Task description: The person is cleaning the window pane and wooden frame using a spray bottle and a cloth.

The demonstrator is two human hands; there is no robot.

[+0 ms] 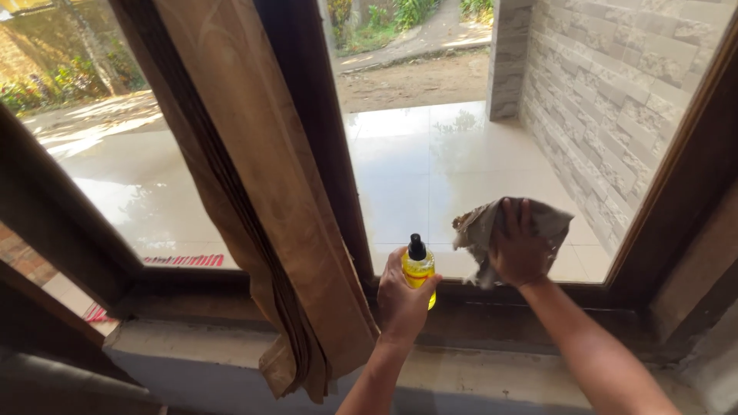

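Yellow liquid in a small clear spray bottle (419, 269) with a black nozzle, gripped around its body by the left hand (403, 300), fingers closed, just below the window pane (461, 177). Likely light, rigid, perhaps slick; best held mid-body. Grey cloth (483, 227), soft and crumpled, pressed flat to the glass under the right hand (520, 250), fingers spread. No label legible. Tan curtain (261, 192) hangs left.

- The left hand (401, 296) grips a yellow spray bottle (419, 267) with a black nozzle, upright near the window's lower frame (492, 296);
- the right hand (519, 246) presses a grey cloth (478, 228) flat against the glass pane (430, 169);
- a brown curtain (261, 192) hangs just left of the bottle.
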